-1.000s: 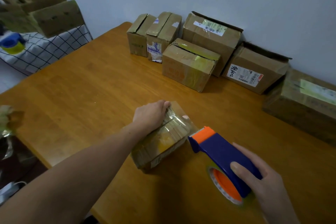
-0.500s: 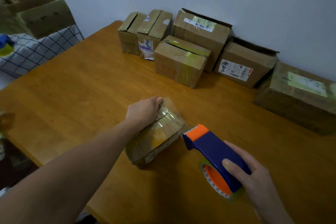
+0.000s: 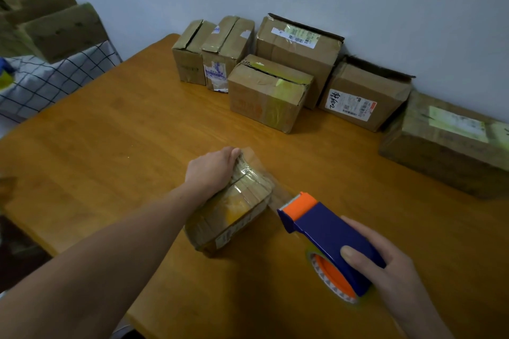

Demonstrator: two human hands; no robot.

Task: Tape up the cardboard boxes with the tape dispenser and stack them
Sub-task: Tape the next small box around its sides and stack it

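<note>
At frame centre, the left hand (image 3: 210,169) presses one small box (image 3: 231,208) (fingers curled over it); the right hand (image 3: 385,264) grips one tape dispenser (image 3: 327,239). Six boxes (image 3: 268,96) line the desk (image 3: 124,129) at upper right.

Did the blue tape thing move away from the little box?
Yes. The tape dispenser has pulled back from the small box, toward the person, stretching tape between them.

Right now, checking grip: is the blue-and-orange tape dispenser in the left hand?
No, the right hand holds the blue-and-orange tape dispenser.
</note>
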